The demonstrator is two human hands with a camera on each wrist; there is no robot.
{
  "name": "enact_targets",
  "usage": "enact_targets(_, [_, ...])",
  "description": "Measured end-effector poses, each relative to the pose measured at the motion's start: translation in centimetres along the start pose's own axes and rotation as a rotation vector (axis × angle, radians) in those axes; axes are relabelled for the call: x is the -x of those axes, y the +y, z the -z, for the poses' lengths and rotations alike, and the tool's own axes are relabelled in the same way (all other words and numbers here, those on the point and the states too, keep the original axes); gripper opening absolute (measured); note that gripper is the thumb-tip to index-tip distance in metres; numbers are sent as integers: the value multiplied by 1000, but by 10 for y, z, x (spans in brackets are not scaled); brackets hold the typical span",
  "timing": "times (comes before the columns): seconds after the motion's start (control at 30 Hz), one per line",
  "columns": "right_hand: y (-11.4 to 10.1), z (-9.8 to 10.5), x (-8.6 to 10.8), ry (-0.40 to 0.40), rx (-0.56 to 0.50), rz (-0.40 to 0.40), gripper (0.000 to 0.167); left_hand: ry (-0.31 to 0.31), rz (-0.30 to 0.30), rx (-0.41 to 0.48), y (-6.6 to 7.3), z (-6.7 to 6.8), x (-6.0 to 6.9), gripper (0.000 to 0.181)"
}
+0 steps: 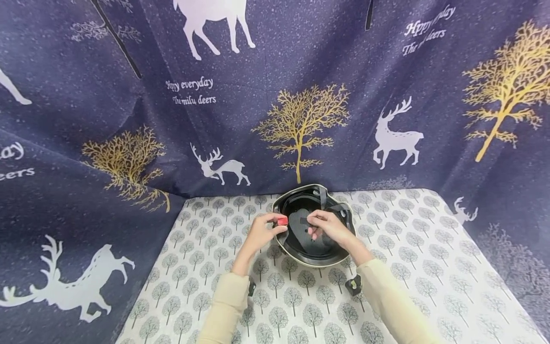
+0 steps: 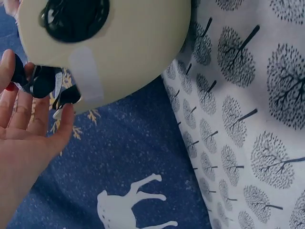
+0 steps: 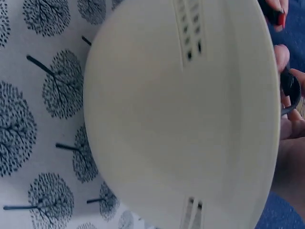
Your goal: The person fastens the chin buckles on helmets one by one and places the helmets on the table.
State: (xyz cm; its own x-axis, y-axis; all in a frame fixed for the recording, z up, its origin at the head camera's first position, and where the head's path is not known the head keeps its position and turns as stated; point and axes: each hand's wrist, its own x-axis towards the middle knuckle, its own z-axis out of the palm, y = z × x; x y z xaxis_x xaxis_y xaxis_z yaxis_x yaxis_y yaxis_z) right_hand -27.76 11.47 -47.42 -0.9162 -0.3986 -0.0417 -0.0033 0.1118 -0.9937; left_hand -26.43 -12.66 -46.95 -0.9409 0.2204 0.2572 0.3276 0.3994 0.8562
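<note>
A helmet lies with its black padded inside facing up; its cream shell fills much of both wrist views, including the right one. At its left rim the left hand pinches a red buckle piece between thumb and fingers. In the left wrist view that hand is beside black strap parts. Over the helmet's inside is the right hand, its fingers bent. The right wrist view shows this hand holding a dark strap piece, partly hidden behind the shell.
Two small black parts, one at the left sleeve and one near the right sleeve, lie in front of the helmet. A tree-patterned white cloth covers the table. Behind and left hangs a dark blue curtain with deer and trees.
</note>
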Motion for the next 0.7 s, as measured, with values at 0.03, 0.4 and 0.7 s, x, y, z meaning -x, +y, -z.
enact_targets(0.03, [1, -2, 0, -11, 18, 21, 30, -8, -2, -3, 0, -1, 0, 26])
enact_targets(0.4, [1, -15, 0, 41, 109, 73, 37, -20, -21, -20, 7, -9, 0, 28])
enact_targets(0.7, [2, -17, 0, 31, 130, 139, 40, -2, 30, 1, 10, -14, -1, 28])
